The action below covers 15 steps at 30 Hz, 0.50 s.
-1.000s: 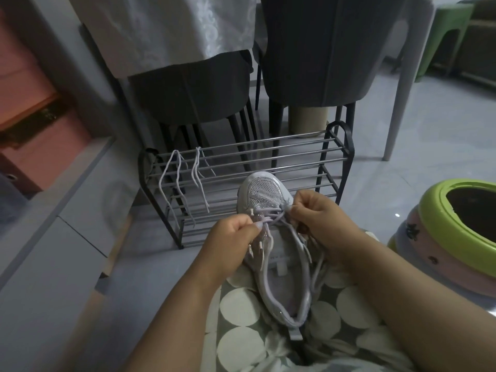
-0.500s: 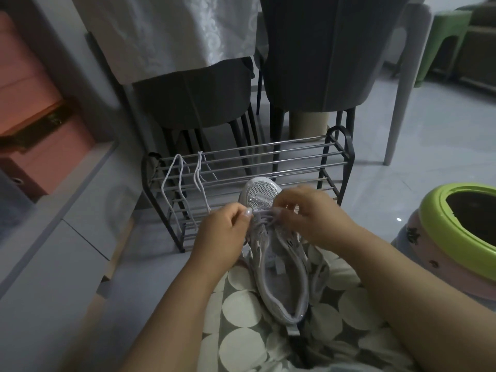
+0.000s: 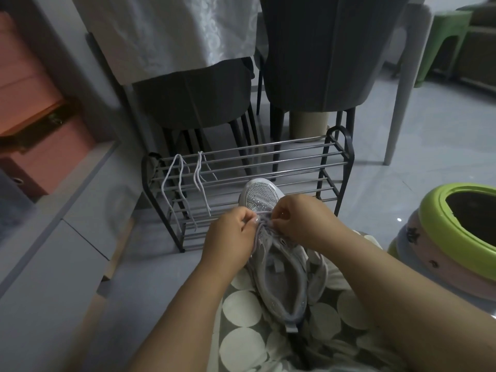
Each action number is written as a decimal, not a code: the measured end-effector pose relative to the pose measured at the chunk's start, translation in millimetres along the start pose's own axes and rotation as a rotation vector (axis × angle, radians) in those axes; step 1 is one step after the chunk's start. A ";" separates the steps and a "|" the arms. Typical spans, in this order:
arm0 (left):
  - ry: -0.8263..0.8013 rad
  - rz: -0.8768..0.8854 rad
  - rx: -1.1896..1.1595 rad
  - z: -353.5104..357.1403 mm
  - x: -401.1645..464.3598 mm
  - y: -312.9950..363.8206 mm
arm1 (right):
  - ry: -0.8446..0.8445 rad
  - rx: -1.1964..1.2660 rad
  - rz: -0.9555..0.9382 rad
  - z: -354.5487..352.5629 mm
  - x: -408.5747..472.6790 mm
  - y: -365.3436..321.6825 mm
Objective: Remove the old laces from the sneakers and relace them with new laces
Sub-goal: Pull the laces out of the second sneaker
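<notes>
- The sneaker [image 3: 271, 253] lies on the lap, toe pointing away, under both hands.
- The left hand [image 3: 230, 237] and right hand [image 3: 300, 221] have drawn closer over the lowest eyelets since a second ago, each pinching the lace [image 3: 264, 224]; I judge they are working it at the toe end.
- Beyond the hands, two loose laces [image 3: 188, 183] hang on the shoe rack [image 3: 332, 146].
</notes>
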<state>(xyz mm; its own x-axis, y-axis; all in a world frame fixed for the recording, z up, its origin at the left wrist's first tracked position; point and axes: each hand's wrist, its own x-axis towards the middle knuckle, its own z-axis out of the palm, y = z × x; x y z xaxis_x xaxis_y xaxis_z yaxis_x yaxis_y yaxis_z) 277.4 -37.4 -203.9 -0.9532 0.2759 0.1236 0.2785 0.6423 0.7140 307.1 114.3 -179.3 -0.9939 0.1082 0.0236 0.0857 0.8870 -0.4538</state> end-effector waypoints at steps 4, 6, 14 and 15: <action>-0.059 0.015 0.065 -0.6 0.6 0.2 | -0.095 -0.012 -0.009 -1.4 2.3 -4.1; -0.075 0.047 0.081 -1.4 0.7 0.0 | -0.130 0.008 0.000 -4.4 3.2 -4.6; -0.235 0.120 0.031 -10.8 1.1 -0.3 | -0.275 0.445 0.092 -9.3 4.9 5.5; -0.238 0.127 0.038 -12.0 1.8 0.4 | -0.288 0.512 0.103 -9.4 5.0 7.6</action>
<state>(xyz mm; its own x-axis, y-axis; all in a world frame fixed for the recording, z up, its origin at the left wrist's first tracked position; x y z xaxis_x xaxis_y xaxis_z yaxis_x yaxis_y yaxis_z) 274.4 -45.2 -195.1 -0.8572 0.5133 0.0414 0.4021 0.6170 0.6764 303.4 125.8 -174.2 -0.9673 -0.0077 -0.2536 0.2093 0.5409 -0.8146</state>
